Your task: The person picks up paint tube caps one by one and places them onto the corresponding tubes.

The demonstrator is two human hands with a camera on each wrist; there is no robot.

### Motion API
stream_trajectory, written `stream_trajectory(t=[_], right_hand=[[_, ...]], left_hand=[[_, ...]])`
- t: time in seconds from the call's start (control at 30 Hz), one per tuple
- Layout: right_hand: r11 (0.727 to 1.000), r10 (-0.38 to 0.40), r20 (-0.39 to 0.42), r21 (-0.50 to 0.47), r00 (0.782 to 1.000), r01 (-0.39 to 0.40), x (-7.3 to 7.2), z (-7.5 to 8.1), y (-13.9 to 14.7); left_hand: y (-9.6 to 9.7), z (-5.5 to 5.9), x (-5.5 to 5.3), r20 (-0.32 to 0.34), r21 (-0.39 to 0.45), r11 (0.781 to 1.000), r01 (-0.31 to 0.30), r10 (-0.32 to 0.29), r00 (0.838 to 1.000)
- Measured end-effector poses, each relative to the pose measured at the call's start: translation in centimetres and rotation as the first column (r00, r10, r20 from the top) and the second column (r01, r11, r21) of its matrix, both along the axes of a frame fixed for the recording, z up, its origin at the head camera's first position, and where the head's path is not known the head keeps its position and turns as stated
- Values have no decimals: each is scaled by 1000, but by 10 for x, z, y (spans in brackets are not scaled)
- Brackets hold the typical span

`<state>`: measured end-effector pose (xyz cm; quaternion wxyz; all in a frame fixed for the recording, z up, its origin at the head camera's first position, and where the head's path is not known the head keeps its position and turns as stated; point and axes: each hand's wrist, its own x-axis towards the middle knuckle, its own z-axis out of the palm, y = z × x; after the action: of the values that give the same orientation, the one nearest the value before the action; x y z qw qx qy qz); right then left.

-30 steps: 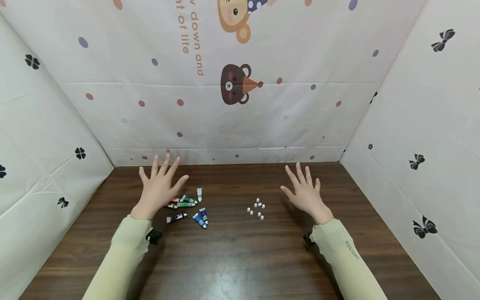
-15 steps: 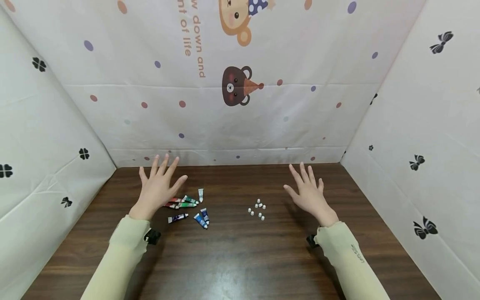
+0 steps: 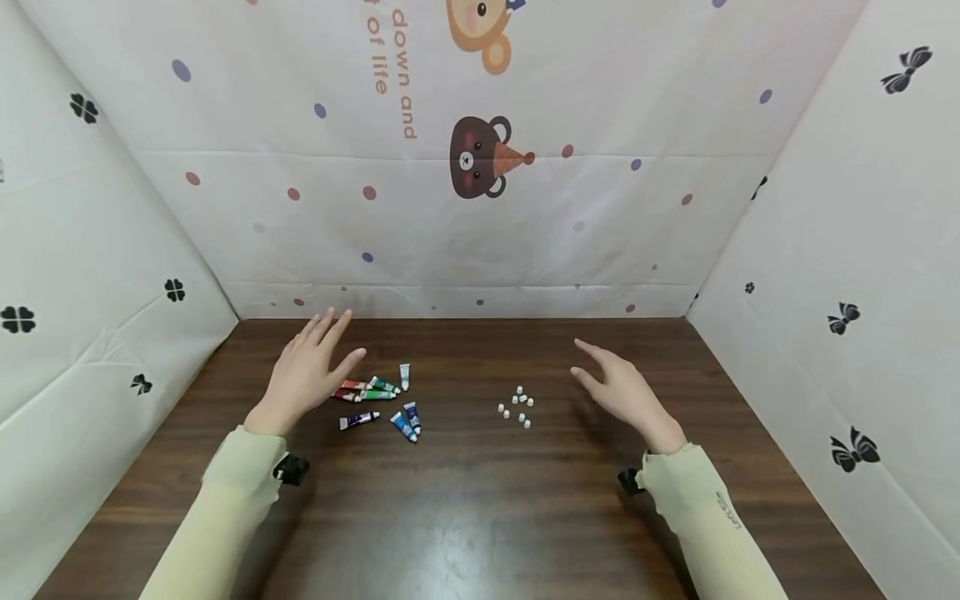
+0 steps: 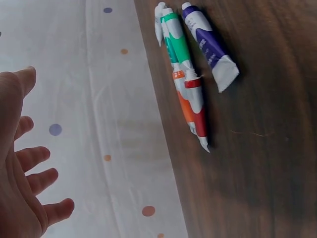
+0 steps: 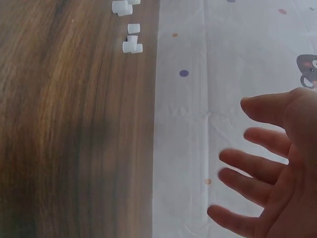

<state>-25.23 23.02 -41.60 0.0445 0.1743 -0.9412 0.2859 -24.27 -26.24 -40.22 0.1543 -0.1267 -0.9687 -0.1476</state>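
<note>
My left hand [image 3: 303, 375] hovers over the table's left side, fingers extended and holding nothing. Just right of it lie several paint tubes: a purple one [image 3: 359, 420], a green one [image 3: 378, 395], a light blue one [image 3: 403, 427], a dark blue one [image 3: 412, 417] and a whitish one [image 3: 405, 377]. In the left wrist view a red tube [image 4: 196, 101] and an orange tube [image 4: 184, 101] lie close together. My right hand [image 3: 622, 392] is held above the table on the right, fingers loosely extended, nothing in it. To its left are several small white caps [image 3: 515, 400], scattered apart from the tubes.
The dark wooden table [image 3: 450, 500] meets a patterned back cloth [image 3: 420, 225]. White cloth sides rise at the left [image 3: 90, 333] and right [image 3: 810, 275]. Black wrist cameras sit on both cuffs, the left camera [image 3: 291, 469] and the right camera [image 3: 631, 481].
Both hands have turned from palm-down with spread fingers to a more sideways pose, fingers closer together. The head view has shifted slightly. Tubes and caps lie as before.
</note>
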Motion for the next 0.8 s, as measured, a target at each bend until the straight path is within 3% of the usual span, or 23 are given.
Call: stream_trajectory(t=[0.4, 0.63, 0.8], right_hand=[[999, 24, -8, -21, 1000, -24, 13, -7, -3], [999, 32, 33, -30, 999, -31, 17, -11, -1], [999, 40, 20, -30, 999, -40, 20, -15, 0]], left_hand=[[-8, -13, 16, 37, 58, 996, 67, -70, 997], [-16, -26, 24, 117, 78, 993, 87, -96, 988], [-18, -32, 30, 164, 53, 995, 88, -95, 982]])
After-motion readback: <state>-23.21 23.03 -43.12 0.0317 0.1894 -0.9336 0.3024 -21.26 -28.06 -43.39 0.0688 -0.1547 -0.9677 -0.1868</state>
